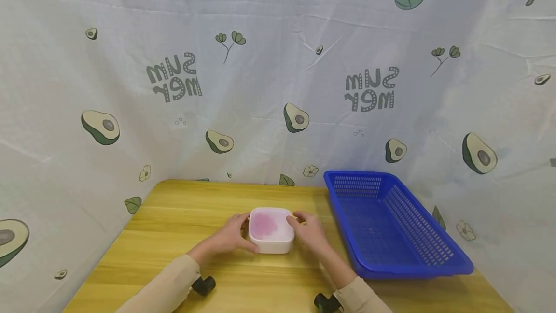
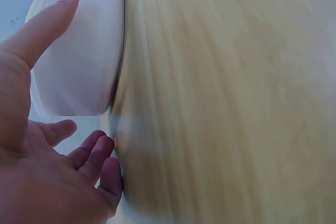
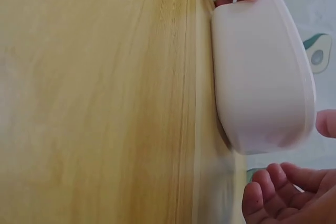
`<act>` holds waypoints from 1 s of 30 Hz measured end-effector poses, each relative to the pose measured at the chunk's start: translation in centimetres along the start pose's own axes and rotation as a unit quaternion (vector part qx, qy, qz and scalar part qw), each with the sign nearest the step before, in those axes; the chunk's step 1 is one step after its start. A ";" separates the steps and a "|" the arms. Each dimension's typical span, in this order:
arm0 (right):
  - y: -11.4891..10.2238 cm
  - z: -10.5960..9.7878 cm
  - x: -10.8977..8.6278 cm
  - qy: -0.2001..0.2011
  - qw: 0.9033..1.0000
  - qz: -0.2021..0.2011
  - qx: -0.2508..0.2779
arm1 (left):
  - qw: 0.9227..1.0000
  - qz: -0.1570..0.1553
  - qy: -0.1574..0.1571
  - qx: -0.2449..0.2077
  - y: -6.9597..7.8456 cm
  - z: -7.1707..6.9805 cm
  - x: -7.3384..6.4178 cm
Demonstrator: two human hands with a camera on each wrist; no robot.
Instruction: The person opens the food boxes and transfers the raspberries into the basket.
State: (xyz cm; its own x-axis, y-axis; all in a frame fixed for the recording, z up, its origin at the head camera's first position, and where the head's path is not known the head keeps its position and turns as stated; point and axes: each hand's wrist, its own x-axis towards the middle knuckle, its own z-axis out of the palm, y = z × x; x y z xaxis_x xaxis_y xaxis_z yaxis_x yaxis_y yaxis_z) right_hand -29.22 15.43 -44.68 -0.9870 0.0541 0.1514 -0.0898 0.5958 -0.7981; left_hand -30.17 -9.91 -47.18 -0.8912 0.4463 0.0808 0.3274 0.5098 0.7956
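Observation:
A white, lidded plastic food container (image 1: 271,246) sits on the wooden tabletop, its lid (image 1: 283,230) in place with a pink patch on the left part. My left hand (image 1: 230,236) is around its left side. In the left wrist view the left thumb (image 2: 59,17) lies across the container's front wall, the other fingers curled near the corner. At the far right corner is my right hand (image 1: 310,231). Its thumb (image 3: 326,123) touches the lid's edge in the right wrist view, while the other fingers (image 3: 265,182) bend loosely beside the container, with a visible gap.
To the right stands a blue plastic basket (image 1: 360,260) with slotted walls; I see nothing inside it. A white curtain (image 1: 260,86) printed with avocados and leaves hangs behind the wooden table (image 1: 143,250).

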 end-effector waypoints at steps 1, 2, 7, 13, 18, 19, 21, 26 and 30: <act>0.0 0.0 0.0 0.000 1.000 0.006 0.004 | 1.000 -0.001 0.000 0.000 0.1 0.1 0.0; 0.0 0.0 0.0 -0.001 1.000 0.010 0.007 | 1.000 -0.002 -0.001 0.003 0.2 0.2 0.0; 0.0 0.2 0.3 -0.003 0.999 0.038 0.018 | 1.000 -0.006 0.007 0.016 0.3 0.4 0.1; 0.3 0.6 0.9 -0.006 0.998 0.050 0.026 | 1.000 -0.011 0.015 0.016 0.1 0.4 0.3; 0.6 0.7 1.0 -0.001 0.997 0.062 0.050 | 1.000 -0.001 0.006 0.024 0.3 0.5 0.7; 0.7 0.7 1.0 -0.001 0.997 0.064 0.053 | 1.000 0.000 0.005 0.024 0.4 0.6 0.8; 0.7 0.8 1.0 -0.002 0.996 0.068 0.057 | 1.000 0.001 0.005 0.016 0.5 0.6 0.8; 0.7 1.1 1.2 -0.009 0.995 0.071 0.072 | 1.000 0.005 0.001 -0.013 0.4 0.6 0.9; 0.5 1.4 1.3 -0.015 0.992 0.076 0.100 | 1.000 0.015 -0.007 -0.026 0.2 0.6 0.9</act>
State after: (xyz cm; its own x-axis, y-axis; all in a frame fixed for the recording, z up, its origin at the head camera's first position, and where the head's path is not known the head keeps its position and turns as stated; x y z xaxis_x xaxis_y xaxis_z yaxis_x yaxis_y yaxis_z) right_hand -30.79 14.68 -45.72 -0.9943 0.1061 0.0046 0.0396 0.4107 -0.9109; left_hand -30.70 -8.98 -47.28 -0.8767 0.4711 0.0976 0.3372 0.4569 0.8231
